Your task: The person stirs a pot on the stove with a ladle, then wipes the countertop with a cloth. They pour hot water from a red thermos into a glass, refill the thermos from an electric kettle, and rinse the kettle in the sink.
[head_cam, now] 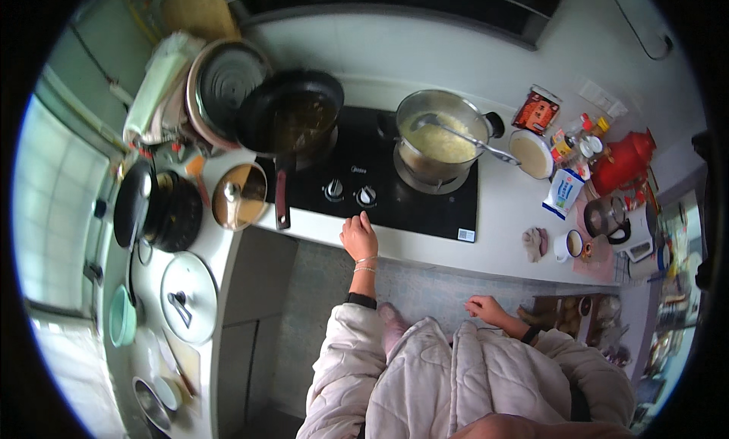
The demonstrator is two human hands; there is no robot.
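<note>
My left hand (pixel 359 237) is loosely closed over the counter's front edge, just below the right control knob (pixel 366 196) of the black gas hob (pixel 410 214); I see nothing in it. My right hand (pixel 486 310) hangs in front of my body, fingers curled, clear of the counter. On the right burner stands a steel pot (pixel 435 160) with pale yellow food in liquid and a metal ladle (pixel 472 138) leaning across its rim. A dark wok (pixel 296 112) with some liquid rests on the left burner, its red-brown handle (pixel 281 191) pointing towards me.
Left of the hob lie a glass lid (pixel 239 197), an orange spatula (pixel 196 171), black pans (pixel 173 211), another lid (pixel 189 298) and a knife (pixel 175 362). To the right are a bowl (pixel 531 154), a white packet (pixel 564 193), a cloth (pixel 534 244) and an enamel mug (pixel 568 246).
</note>
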